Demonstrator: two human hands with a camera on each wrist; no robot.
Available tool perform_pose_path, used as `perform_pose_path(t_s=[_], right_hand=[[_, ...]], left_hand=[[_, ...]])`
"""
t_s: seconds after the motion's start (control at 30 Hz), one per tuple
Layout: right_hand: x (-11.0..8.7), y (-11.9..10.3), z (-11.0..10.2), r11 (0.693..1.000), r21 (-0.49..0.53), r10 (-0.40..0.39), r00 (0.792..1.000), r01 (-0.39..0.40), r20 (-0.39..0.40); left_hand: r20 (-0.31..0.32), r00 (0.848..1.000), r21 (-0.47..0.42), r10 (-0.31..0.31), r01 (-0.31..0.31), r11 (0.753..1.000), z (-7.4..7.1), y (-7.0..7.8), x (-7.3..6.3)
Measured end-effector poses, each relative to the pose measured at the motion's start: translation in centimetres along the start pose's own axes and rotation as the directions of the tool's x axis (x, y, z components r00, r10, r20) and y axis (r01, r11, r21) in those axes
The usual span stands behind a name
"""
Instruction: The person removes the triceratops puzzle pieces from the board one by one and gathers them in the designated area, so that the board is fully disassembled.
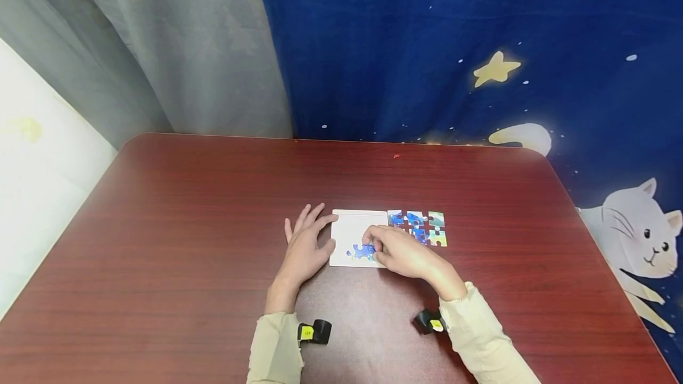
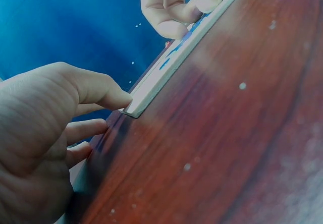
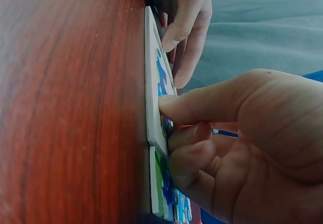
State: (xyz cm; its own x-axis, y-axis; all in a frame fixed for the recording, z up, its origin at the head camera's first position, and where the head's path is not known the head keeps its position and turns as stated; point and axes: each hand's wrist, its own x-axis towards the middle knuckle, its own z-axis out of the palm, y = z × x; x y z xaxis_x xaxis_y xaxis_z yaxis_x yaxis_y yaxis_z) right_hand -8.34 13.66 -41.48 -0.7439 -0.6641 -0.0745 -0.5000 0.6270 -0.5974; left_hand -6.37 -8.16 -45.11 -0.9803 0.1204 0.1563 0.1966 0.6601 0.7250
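A white puzzle board (image 1: 354, 228) lies flat on the table, with blue jigsaw pieces (image 1: 363, 252) near its front edge. My left hand (image 1: 303, 249) rests at the board's left side, fingers spread, thumb and forefinger touching its edge. Above the front right part of the board, my right hand (image 1: 408, 255) pinches a jigsaw piece between thumb and curled fingers; the fingers hide most of it. In the right wrist view, the thumb (image 3: 174, 107) of that hand presses down at the board's surface. Several loose jigsaw pieces (image 1: 436, 219) lie right of the board, partly behind the right hand.
The brown wooden table (image 1: 187, 242) extends around the board. A small red scrap (image 1: 396, 156) lies near its far edge. Behind hang a grey curtain (image 1: 203, 46) and a blue curtain (image 1: 384, 46) with stars and a cat. Both wrists carry black camera mounts (image 1: 321, 332).
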Motion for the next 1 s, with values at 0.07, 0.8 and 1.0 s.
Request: perform_pose_path(t_s=[0.07,0.8,1.0], right_hand=[[-0.01,-0.01,-0.01,1.0,0.003,0.002,1.0,-0.002,-0.001],[0.03,0.0,0.16,1.0,0.003,-0.008,1.0,0.008,-0.009],[0.04,-0.2,0.21,1.0,0.007,0.004,1.0,-0.004,-0.008]], left_hand=[[0.001,1.0,-0.001,0.0,0.0,1.0,-0.01,0.01,0.02],[0.008,1.0,0.003,-0.012,0.012,1.0,0.06,-0.02,0.08],[0.008,1.0,0.005,-0.014,0.014,1.0,0.08,-0.09,0.07]])
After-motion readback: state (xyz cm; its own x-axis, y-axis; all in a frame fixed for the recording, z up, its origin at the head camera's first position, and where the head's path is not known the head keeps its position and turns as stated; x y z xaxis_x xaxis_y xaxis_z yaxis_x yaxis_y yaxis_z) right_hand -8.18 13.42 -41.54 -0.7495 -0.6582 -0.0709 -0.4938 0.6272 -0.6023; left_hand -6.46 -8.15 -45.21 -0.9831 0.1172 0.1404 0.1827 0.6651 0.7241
